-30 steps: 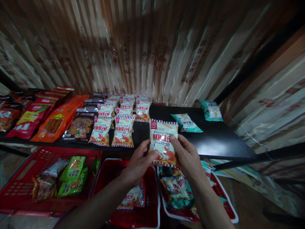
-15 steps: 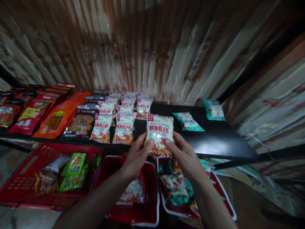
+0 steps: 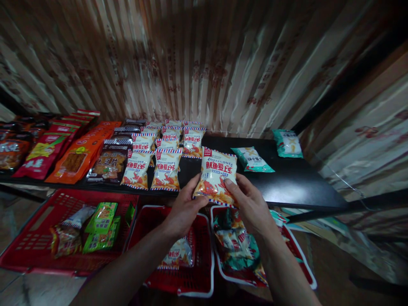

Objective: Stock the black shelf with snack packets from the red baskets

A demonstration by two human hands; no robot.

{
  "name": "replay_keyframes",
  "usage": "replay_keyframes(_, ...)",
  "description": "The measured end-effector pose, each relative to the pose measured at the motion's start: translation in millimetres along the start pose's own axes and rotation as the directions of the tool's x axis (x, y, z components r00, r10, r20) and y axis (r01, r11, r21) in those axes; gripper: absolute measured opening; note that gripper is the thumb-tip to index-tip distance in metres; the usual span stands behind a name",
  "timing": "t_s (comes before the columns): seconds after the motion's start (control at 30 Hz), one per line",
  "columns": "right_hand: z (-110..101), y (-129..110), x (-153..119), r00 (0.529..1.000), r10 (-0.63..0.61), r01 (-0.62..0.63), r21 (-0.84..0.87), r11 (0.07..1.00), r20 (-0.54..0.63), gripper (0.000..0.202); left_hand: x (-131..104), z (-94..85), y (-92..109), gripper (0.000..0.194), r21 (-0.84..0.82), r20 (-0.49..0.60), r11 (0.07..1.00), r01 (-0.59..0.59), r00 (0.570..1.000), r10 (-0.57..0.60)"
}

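Between my two hands is a cream snack bag [image 3: 217, 176] with red lettering and striped edges, its printed front facing me and slightly tilted. My left hand [image 3: 186, 206] grips its lower left corner, thumb on the front. On the lower right side, my right hand [image 3: 248, 199] pinches it, thumb over the print. The bag is above the front edge of a black shelf [image 3: 293, 182]. Matching cream bags [image 3: 166, 170] stand in rows just left of it. A teal snack bag [image 3: 253, 160] lies on the shelf to its right.
Another teal bag [image 3: 287, 143] leans at the back right. Brown [image 3: 108, 163], orange [image 3: 75, 157] and red packets [image 3: 44, 153] line the shelf's left. Below are a wide red basket [image 3: 35, 242] with green packets [image 3: 102, 227], a middle basket [image 3: 204, 255] and a right basket [image 3: 306, 263], both white-rimmed.
The held cream bag has shifted slightly right and tilted, with both hands still on it. My left thumb has slid down toward its lower edge. The view has moved a little.
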State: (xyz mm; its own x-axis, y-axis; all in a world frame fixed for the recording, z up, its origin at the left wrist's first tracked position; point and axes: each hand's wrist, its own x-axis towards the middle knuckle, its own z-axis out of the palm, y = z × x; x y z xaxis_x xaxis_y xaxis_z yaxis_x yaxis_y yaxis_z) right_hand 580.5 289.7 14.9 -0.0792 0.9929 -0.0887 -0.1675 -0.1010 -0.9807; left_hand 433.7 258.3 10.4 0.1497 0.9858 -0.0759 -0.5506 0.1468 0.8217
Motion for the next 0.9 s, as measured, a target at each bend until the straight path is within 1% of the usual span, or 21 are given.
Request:
replay_keyframes(0.3,0.1,1.0,1.7,1.0,0.009,-0.009,-0.003,1.0,-0.022,0.038,1.7,-3.4,-1.9,0.06,0.082,-0.012,0.997,-0.008,1.0,0.009)
replay_keyframes(0.4,-0.3,1.9,1.9,0.999,0.011,-0.011,-0.001,1.0,-0.038,0.037,0.2,-2.8,-1.4,0.057,0.067,-0.024,0.998,0.003,1.0,-0.002)
replay_keyframes(0.57,-0.3,2.3,2.7,0.999,0.016,-0.017,-0.012,1.0,-0.047,0.039,0.0,-0.8,1.4,0.051,-0.028,-0.053,0.999,0.02,0.998,-0.021)
replay_keyframes(0.63,-0.4,2.0,2.9,0.999,0.012,-0.013,-0.01,1.0,-0.043,0.039,0.6,-0.5,2.6,0.049,-0.033,-0.052,0.999,0.031,0.998,-0.033)
replay_keyframes(0.77,-1.9,1.9,3.1,0.999,0.002,-0.003,-0.034,0.999,-0.034,0.039,0.9,-1.4,2.9,0.047,0.016,-0.039,0.999,0.033,0.999,-0.032)
replay_keyframes(0.9,-2.8,2.4,2.9,1.0,-0.016,0.015,-0.062,0.998,-0.023,0.037,1.1,-2.7,1.2,0.049,0.073,-0.029,0.997,0.018,0.999,-0.016)
